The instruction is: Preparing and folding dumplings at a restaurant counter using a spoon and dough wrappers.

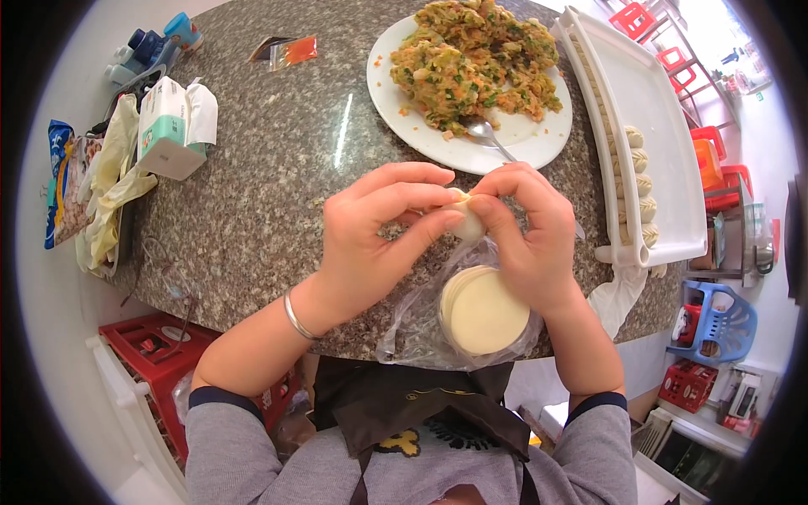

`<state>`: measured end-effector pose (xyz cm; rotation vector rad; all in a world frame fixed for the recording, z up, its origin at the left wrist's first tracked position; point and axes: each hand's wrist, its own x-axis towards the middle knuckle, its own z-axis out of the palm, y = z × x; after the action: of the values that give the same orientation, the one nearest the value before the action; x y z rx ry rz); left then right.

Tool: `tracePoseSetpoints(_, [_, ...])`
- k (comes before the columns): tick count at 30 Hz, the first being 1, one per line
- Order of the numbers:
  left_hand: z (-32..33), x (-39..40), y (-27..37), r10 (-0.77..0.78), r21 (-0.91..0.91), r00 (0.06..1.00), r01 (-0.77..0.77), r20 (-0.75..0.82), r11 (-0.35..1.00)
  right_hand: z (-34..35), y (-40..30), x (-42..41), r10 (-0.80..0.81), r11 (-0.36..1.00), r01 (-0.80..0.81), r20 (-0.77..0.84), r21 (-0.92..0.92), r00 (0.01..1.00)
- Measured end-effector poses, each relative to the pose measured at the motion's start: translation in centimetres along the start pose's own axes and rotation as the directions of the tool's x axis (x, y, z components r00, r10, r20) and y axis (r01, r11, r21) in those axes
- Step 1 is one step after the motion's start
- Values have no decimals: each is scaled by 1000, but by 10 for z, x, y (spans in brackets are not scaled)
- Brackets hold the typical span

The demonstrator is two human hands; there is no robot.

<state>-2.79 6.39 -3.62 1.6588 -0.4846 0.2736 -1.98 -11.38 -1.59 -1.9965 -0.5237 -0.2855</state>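
Observation:
Between my two hands a dough dumpling (468, 225) is pinched along its top edge by fingers and thumbs. My left hand (385, 227) grips its left end, and my right hand (533, 233) its right end. Just below lies a stack of round dough wrappers (487, 310) on a clear plastic bag (413, 331). Beyond my hands, a white plate (429, 140) bears a large mound of chopped vegetable filling (464, 69). A metal spoon (483, 130) rests in it, its handle pointing toward my right hand.
On the right stand stacked white plastic trays (669, 145) with rows of pleated dumplings (645, 205). A tissue pack (173, 136), pale gloves (113, 189) and bottles (145, 47) sit at the left edge. Small packets (293, 53) lie at the back of the speckled stone table (271, 145).

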Motion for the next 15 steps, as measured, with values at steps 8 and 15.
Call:
tracePoseSetpoints(8, [2,-2,-1,-208,-259,975,220,74,940,-7,0,5,121,985,-129,78,115,990])
tracePoseSetpoints(15, [4,-3,-1,-180,-206,984,179,14,962,-2,0,2,15,1000,-15,60,-9,998])
